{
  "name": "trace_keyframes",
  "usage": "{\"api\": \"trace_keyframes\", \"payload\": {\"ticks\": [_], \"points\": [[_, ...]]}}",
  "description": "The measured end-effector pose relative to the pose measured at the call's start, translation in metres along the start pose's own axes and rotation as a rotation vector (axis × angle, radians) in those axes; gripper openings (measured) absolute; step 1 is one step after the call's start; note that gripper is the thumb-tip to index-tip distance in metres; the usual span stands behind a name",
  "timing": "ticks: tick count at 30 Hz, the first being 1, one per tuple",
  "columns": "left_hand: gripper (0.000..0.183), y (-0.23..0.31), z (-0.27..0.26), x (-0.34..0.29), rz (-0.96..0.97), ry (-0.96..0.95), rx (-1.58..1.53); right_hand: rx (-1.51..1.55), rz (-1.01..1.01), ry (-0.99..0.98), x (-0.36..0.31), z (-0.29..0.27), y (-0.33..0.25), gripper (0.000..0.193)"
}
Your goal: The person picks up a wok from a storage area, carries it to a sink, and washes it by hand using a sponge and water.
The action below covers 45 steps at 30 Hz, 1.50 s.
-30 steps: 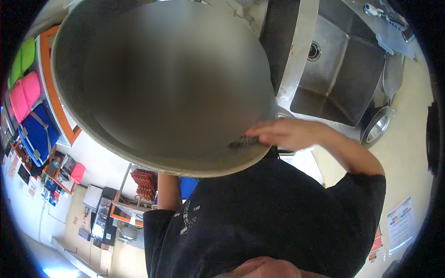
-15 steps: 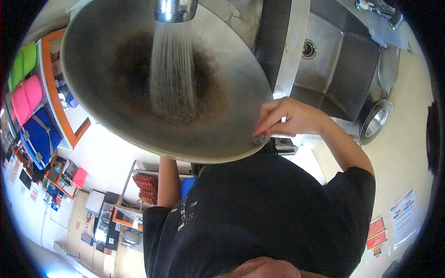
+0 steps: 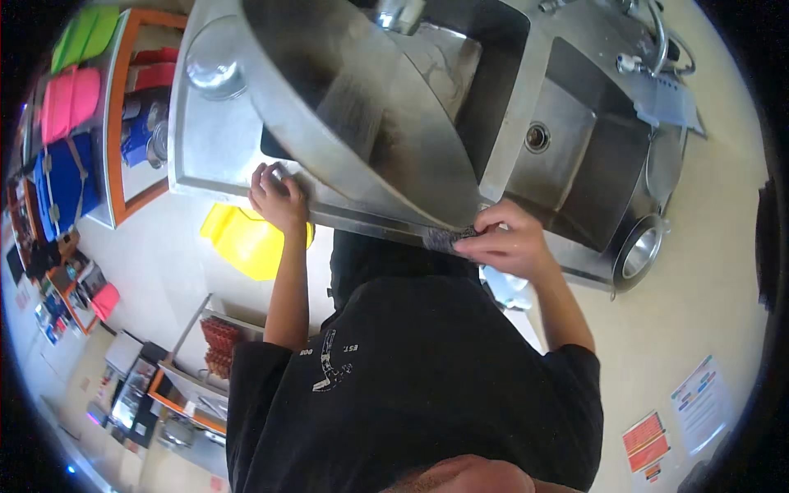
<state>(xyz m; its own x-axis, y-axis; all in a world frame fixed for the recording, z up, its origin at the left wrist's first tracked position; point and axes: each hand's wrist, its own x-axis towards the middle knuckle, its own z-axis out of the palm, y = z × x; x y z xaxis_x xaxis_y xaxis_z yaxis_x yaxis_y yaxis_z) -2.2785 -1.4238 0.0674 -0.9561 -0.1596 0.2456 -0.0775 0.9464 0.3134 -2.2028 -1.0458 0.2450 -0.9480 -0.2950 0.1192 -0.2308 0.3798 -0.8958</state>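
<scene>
A large metal wok (image 3: pixel 362 160) leans steeply over the sink, its inner side darkened toward the middle. Water falls into it from a metal spray tap (image 3: pixel 400 14). Between the fingers of my right hand (image 3: pixel 511 238) is a grey steel wool scrubber (image 3: pixel 448 239), against the near right part of the wok's rim. My left hand (image 3: pixel 279 197) is at the counter's front edge, left of the wok, with its fingers bent and apart. Whether its fingertips touch the wok's side is not clear.
A second sink basin (image 3: pixel 559 152) with a drain lies to the right. Near it are a round metal bowl (image 3: pixel 641 251) and a strainer (image 3: pixel 666 156). A glassy dome lid (image 3: pixel 215 59) sits on the left drainboard. Below it stands a yellow bin (image 3: pixel 251 242).
The wok has dropped lower toward the sink and tilted more on edge. My left hand has come into view from behind it. My right hand has moved slightly down with the scrubber.
</scene>
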Motion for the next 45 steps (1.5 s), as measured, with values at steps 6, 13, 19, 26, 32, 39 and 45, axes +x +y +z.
{"api": "trace_keyframes", "payload": {"ticks": [6, 13, 19, 26, 32, 39, 45], "points": [[0.028, -0.009, -0.005, 0.0, -0.009, 0.056, -0.061, -0.405, -0.286, 0.249, 0.032, 0.049, -0.04, 0.03], [0.028, -0.013, -0.001, -0.007, -0.066, 0.045, -0.096, -0.872, -0.502, -0.193, 0.072, 0.027, -0.085, 0.027], [0.023, -0.035, -0.014, 0.008, -0.111, -0.001, -0.163, -1.041, -0.677, -0.33, 0.207, 0.041, -0.11, 0.014], [0.022, -0.032, -0.009, 0.009, -0.082, 0.1, -0.272, -1.122, -0.532, -0.597, 0.178, 0.027, -0.121, 0.028], [0.023, -0.042, -0.011, 0.002, -0.136, 0.093, -0.308, -1.202, -0.433, -0.552, 0.262, 0.067, -0.123, 0.024], [0.019, -0.041, 0.0, 0.008, -0.136, 0.094, -0.405, -1.141, -0.304, -0.326, 0.369, 0.076, -0.087, 0.011], [0.019, -0.052, -0.004, 0.007, -0.17, 0.118, -0.395, -1.198, -0.168, -0.301, 0.21, 0.066, -0.142, 0.019]]}}
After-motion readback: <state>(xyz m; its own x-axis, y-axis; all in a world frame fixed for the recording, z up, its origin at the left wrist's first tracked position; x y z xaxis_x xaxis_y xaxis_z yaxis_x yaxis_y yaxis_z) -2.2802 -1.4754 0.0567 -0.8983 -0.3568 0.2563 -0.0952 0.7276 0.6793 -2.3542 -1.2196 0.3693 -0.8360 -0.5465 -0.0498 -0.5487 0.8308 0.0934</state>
